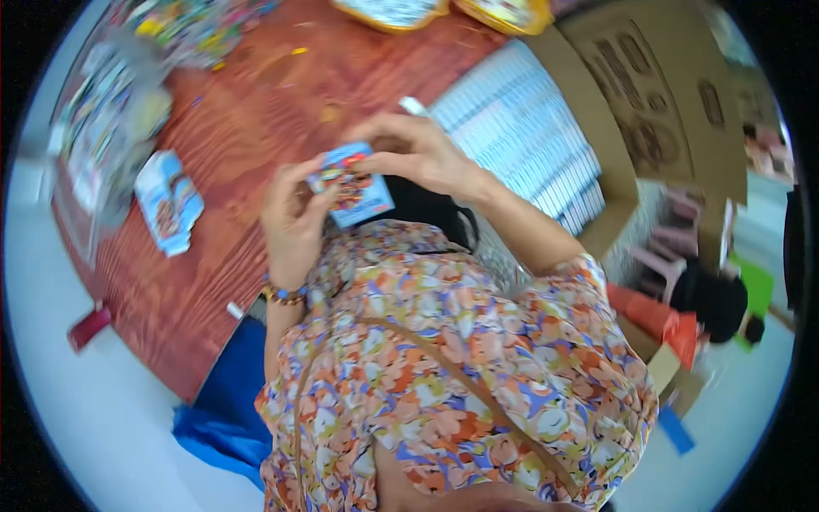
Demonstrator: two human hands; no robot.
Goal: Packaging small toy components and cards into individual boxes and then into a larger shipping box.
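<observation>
Between my two hands is a small blue box (365, 201) with a colourful picture on its front. My left hand (294, 218), a beaded bracelet at its wrist, pinches the box's left edge. My right hand (418, 154) has its fingers at the top of the box, gripping near the upper right corner. What the right fingertips do at the top edge is blurred. The box is held over the near edge of the red wood-grained table (230, 179), close to my body. On the table left of my hands lies a flattened, torn blue-and-white package (169, 203).
To the right, an open cardboard carton (618, 183) holds tightly packed rows of thin blue-and-white boxes (520, 128). Clear plastic bags (115, 128) with colourful contents lie at the left. Two yellow-rimmed trays (392, 13) stand at the far edge. A blue bag (230, 410) hangs below the table.
</observation>
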